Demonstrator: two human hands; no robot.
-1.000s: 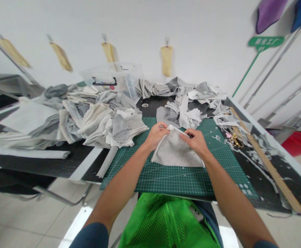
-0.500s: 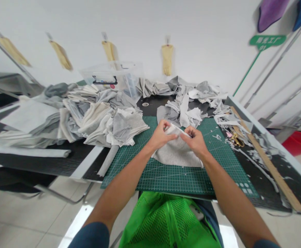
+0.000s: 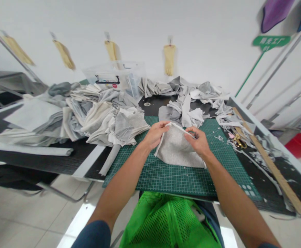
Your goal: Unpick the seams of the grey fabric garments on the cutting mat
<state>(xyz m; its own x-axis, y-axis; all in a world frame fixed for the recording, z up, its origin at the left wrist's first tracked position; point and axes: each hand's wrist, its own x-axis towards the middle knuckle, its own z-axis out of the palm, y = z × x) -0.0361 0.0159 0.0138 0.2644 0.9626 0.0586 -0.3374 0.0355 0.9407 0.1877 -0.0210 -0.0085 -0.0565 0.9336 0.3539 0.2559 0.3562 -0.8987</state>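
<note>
A grey piece of fabric [image 3: 178, 148] is raised at its far edge, while its near edge rests on the green cutting mat [image 3: 150, 179]. My left hand [image 3: 156, 133] pinches the fabric's upper left corner between thumb and fingers. At the right part of the same edge, my right hand [image 3: 198, 139] is closed on the cloth with bent fingers. The edge between the two hands looks folded or thick. Just beyond my hands, a heap of grey and white scraps [image 3: 189, 113] lies on the mat's far side.
Stacked grey fabric pieces [image 3: 98, 120] cover the table's left side, with a clear plastic box [image 3: 132, 77] behind. To the right are gold-handled scissors [image 3: 239, 141], a long wooden ruler [image 3: 271, 165] and loose offcuts. A tape roll [image 3: 147, 104] sits near the back.
My left hand has shifted slightly left to the fabric's corner and my right hand slightly right, so more of the edge shows between them. The whole view has moved a little.
</note>
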